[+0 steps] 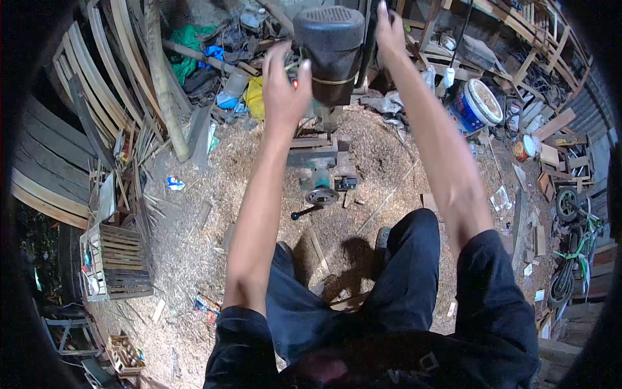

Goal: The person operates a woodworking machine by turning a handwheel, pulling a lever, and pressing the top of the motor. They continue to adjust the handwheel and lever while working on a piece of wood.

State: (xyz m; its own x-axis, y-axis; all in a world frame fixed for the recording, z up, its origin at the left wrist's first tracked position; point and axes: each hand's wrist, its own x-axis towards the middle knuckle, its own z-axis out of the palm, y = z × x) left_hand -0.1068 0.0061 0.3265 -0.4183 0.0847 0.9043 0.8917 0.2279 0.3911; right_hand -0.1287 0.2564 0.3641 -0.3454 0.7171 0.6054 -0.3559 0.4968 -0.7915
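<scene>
In front of me stands a drill-press-like machine with a dark, vented motor head point(328, 39), a cord or band around its lower part. My left hand point(285, 91) is raised at the left side of this head, thumb and fingers apart, nothing in it. To the right of the head, near a dark upright bar point(367, 52), my right hand point(391, 37) reaches up with fingers stretched at the top edge of the view. Below the head sit a metal vise point(314, 155), a round handwheel point(322, 196) and a crank handle with a black grip point(306, 212).
Wood shavings point(194, 240) cover the floor. Curved wooden pieces point(97, 71) and a pole point(165, 84) lean at left, above a slatted wooden crate point(120, 262). At right are a paint bucket point(476, 107), stacked wood offcuts and a small green bike point(578, 249).
</scene>
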